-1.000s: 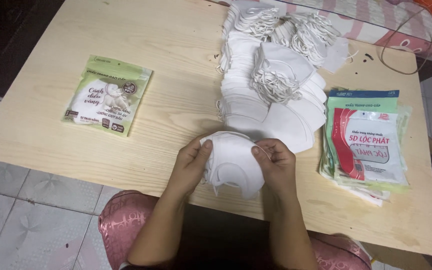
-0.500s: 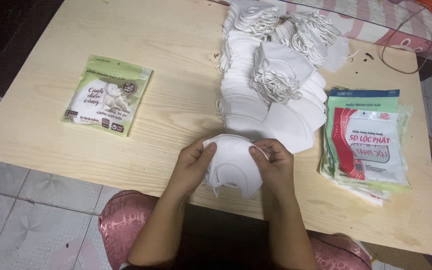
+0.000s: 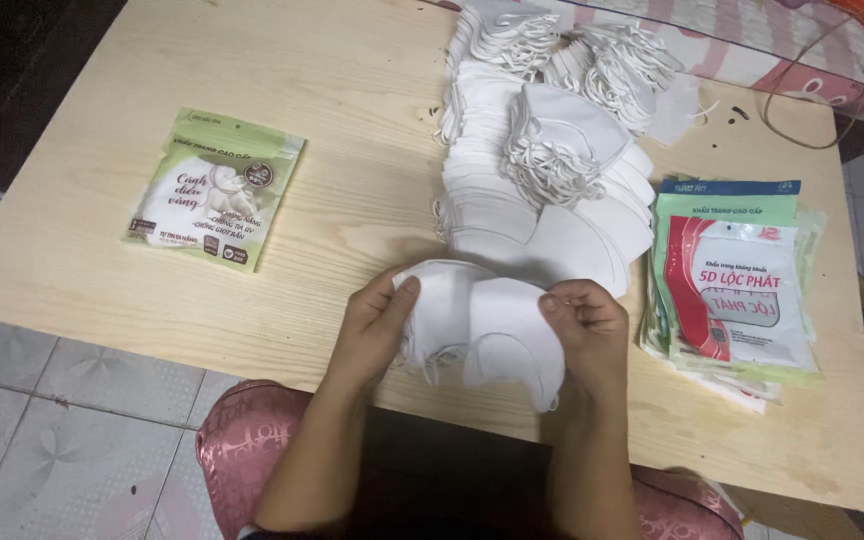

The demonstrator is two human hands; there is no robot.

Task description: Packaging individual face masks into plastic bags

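Counts: 2 hands were in view, left hand (image 3: 377,325) & right hand (image 3: 587,330). 1 small bunch of white masks (image 3: 477,320) between them, approx 2-3, exact no. unclear. 1 big mask pile (image 3: 542,190) far side, too many to count. 1 green packet (image 3: 214,190) left. 1 packet stack (image 3: 737,290) right, no. unclear.

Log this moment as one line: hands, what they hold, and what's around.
left hand: holds white masks | right hand: pinches same masks | behind: mask pile | left: green packet | right: packet stack | on wooden table
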